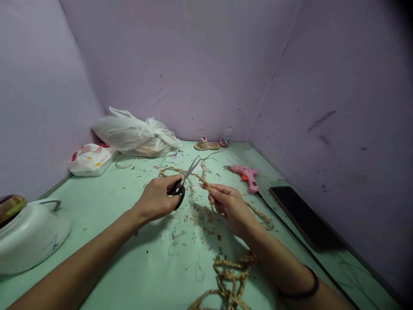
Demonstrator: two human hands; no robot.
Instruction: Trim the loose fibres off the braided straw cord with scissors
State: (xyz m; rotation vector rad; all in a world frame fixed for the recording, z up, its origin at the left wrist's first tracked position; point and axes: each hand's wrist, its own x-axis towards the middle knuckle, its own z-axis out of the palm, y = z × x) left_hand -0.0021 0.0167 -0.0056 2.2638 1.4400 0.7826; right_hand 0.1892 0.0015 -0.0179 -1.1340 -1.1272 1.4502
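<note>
Rope (pixel 204 174) is pinched in my right grip (pixel 229 204); my left grip (pixel 158 198) curls round slightly open scissors (pixel 189 171). A glue gun (pixel 248 173) lies toward the tabletop's (pixel 135 267) right edge.

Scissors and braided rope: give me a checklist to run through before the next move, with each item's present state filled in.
1. Left hand holding the scissors by the handles: ok.
2. Right hand pinching the braided rope: ok.
3. Blades parted: ok, slightly.
4. Rope between the blades: cannot tell; it passes near them in this single view.
5. Pink glue gun apart from both hands: ok, it lies on the table.
6. Rope heap nearer the camera free of overlapping loops: not ok, strands cross one another.
</note>
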